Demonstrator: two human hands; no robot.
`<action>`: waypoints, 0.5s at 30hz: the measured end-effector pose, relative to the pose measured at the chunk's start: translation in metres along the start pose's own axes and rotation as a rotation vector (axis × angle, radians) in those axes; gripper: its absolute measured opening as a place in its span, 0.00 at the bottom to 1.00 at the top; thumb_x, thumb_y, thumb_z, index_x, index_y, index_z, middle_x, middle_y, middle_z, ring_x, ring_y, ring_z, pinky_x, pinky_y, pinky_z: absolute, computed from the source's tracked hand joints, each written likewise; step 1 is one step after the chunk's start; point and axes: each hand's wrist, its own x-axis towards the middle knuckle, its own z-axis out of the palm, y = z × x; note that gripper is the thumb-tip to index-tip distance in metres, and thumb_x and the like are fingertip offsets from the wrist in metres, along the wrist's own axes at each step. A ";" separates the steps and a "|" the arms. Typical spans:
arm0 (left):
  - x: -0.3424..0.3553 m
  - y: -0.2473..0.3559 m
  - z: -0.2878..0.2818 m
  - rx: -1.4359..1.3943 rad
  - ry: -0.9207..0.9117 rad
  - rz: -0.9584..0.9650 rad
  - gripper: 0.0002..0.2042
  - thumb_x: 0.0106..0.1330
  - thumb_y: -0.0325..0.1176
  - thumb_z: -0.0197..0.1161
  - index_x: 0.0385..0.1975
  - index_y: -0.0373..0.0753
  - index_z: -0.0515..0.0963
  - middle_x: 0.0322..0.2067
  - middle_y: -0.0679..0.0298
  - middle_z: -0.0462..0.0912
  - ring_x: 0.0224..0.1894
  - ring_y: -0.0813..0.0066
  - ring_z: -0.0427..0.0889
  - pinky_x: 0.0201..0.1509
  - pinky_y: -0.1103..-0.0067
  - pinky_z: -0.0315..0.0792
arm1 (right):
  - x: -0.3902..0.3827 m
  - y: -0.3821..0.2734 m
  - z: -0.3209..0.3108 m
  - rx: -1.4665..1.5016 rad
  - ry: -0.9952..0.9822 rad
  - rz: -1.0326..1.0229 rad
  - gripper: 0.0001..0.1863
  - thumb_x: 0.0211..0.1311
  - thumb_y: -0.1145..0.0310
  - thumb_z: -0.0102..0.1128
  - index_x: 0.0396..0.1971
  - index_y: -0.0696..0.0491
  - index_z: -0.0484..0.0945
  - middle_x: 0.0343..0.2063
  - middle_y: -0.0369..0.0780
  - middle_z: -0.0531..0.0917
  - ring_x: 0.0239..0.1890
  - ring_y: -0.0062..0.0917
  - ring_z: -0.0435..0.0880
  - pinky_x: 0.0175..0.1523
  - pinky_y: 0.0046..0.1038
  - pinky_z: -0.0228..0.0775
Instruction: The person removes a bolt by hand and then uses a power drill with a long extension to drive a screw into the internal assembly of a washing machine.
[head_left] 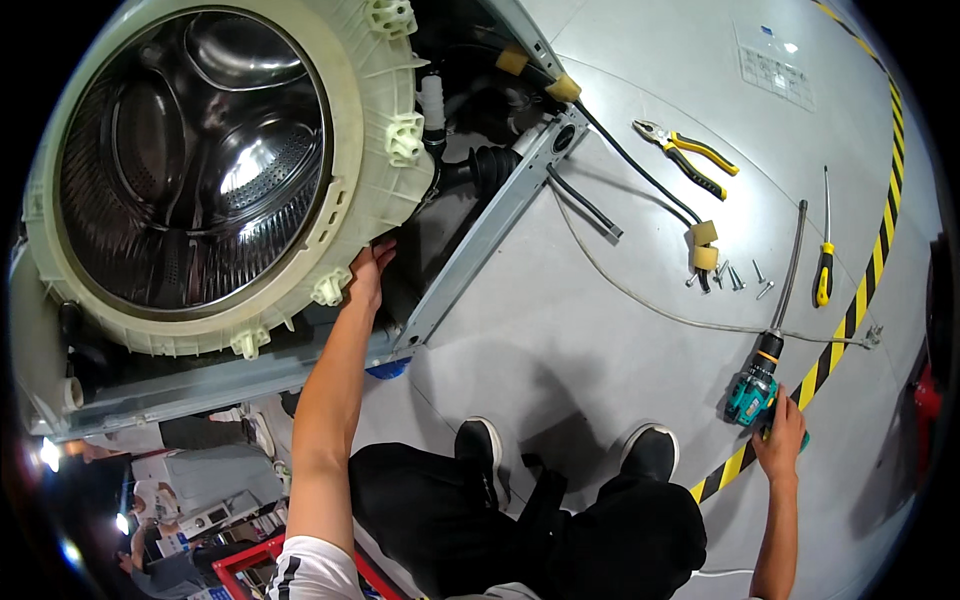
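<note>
My left hand (368, 272) reaches under the right side of a pale plastic washer tub (352, 150) with a steel drum (170, 120) inside; its fingers curl out of clear sight beside the tub's underside. A black corrugated hose (492, 172) runs near it to the metal cabinet frame (450, 285). My right hand (782, 440) grips a teal cordless drill (750, 398) lying on the floor at lower right, a long extension (795, 250) on its front. Right of that lie a yellow-black screwdriver (824, 275) and, farther back, pliers (690, 160) and several loose screws (738, 278).
Cables with foam blocks (705, 245) and a thin grey cord (660, 320) lie on the tiled floor (560, 300). Yellow-black tape (865, 295) curves along the right. A clear sheet (775, 70) is at the back. Other people (155, 505) and red rails (245, 560) are at lower left.
</note>
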 end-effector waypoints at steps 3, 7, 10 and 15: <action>-0.020 0.006 0.003 0.126 -0.081 -0.115 0.20 0.65 0.46 0.52 0.51 0.41 0.67 0.45 0.63 0.75 0.41 0.72 0.78 0.43 0.76 0.73 | 0.015 0.007 0.012 -0.004 -0.083 0.046 0.43 0.28 0.80 0.63 0.55 0.56 0.62 0.37 0.45 0.72 0.41 0.42 0.71 0.48 0.39 0.63; -0.032 -0.006 0.007 0.534 -0.450 -0.224 0.20 0.62 0.45 0.57 0.48 0.37 0.72 0.39 0.63 0.79 0.36 0.77 0.78 0.40 0.79 0.72 | 0.015 0.024 0.024 -0.138 0.115 -0.050 0.37 0.27 0.81 0.61 0.49 0.59 0.65 0.31 0.45 0.73 0.37 0.42 0.72 0.42 0.38 0.65; -0.041 -0.002 -0.008 1.217 -0.721 0.245 0.17 0.57 0.36 0.62 0.43 0.32 0.75 0.36 0.57 0.80 0.31 0.72 0.79 0.37 0.77 0.72 | 0.017 0.004 0.026 -0.060 0.006 0.047 0.32 0.28 0.76 0.63 0.44 0.55 0.68 0.30 0.46 0.74 0.35 0.43 0.73 0.39 0.41 0.66; -0.073 0.048 0.031 1.327 -0.827 0.530 0.16 0.57 0.35 0.60 0.42 0.32 0.75 0.49 0.54 0.72 0.49 0.57 0.74 0.51 0.71 0.69 | 0.011 0.004 0.002 -0.052 0.154 -0.068 0.32 0.29 0.75 0.63 0.45 0.54 0.68 0.29 0.45 0.76 0.33 0.42 0.75 0.36 0.40 0.68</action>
